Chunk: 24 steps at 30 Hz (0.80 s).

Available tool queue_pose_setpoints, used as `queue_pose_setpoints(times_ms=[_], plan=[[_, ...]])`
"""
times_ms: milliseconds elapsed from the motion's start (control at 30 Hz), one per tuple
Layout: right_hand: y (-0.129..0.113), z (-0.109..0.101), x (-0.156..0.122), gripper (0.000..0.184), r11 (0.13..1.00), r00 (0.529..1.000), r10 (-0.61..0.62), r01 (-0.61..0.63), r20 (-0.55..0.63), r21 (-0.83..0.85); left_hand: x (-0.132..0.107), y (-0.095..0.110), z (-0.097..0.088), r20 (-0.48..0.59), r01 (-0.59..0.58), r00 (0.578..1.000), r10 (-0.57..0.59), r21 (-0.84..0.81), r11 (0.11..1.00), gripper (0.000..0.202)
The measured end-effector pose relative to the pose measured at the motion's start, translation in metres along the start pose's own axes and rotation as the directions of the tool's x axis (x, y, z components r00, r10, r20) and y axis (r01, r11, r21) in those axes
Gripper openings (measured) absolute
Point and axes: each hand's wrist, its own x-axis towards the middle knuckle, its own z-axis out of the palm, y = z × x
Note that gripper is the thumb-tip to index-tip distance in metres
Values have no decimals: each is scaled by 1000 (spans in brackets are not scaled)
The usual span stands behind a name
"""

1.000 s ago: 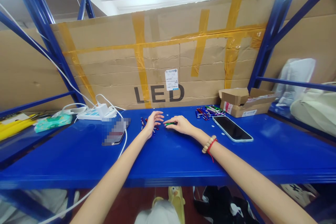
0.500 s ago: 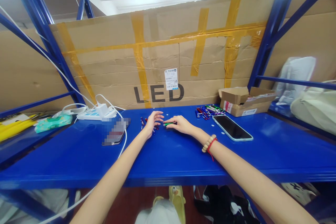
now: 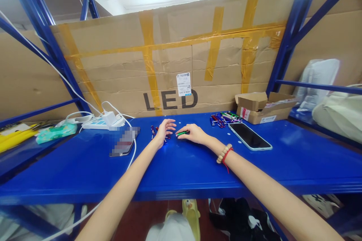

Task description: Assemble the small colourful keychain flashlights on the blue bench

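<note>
My right hand (image 3: 195, 134) holds a small shiny green metal tube (image 3: 183, 133) between thumb and fingers, just above the blue shelf. To its left, my left hand (image 3: 164, 132) is turned on its side with the fingers apart and holds nothing that I can see. Beside and partly behind this hand lie several small metallic pieces (image 3: 153, 131) in red, blue and purple; the palm hides some of them. A larger pile of similar coloured pieces (image 3: 222, 119) lies farther right, near the back. Their exact kind is too small to tell.
A phone (image 3: 250, 136) lies face up at the right, before an open cardboard box (image 3: 263, 108). At left are another phone (image 3: 128, 141), a white power strip (image 3: 103, 121) and a cable (image 3: 135, 147) crossing the shelf (image 3: 198, 175). A big cardboard sheet (image 3: 118, 71) stands behind.
The view has shifted slightly. More of the green tube shows in my right hand, and a brighter blue spot appears on the shelf below my left hand. Both hands stay nearly in place.
</note>
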Motion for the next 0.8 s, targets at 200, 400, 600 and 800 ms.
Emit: queue_pose_setpoints(times_ms=[200, 400, 600, 800], plan=[[6, 3, 1, 26, 999, 1000, 4, -4, 3, 42, 1, 0, -1, 7, -5, 1000, 5, 6, 1000, 32], [8, 2, 2, 28, 1000, 1000, 16, -17, -21, -16, 0, 0, 0, 6, 0, 1000, 0, 3, 1000, 33], [8, 2, 1, 27, 999, 999, 43, -43, -14, 4, 0, 0, -1, 14, 3, 1000, -3, 2, 1000, 33], [2, -1, -1, 22, 997, 999, 29, -31, -23, -64, 1, -1, -1, 14, 2, 1000, -2, 5, 1000, 33]])
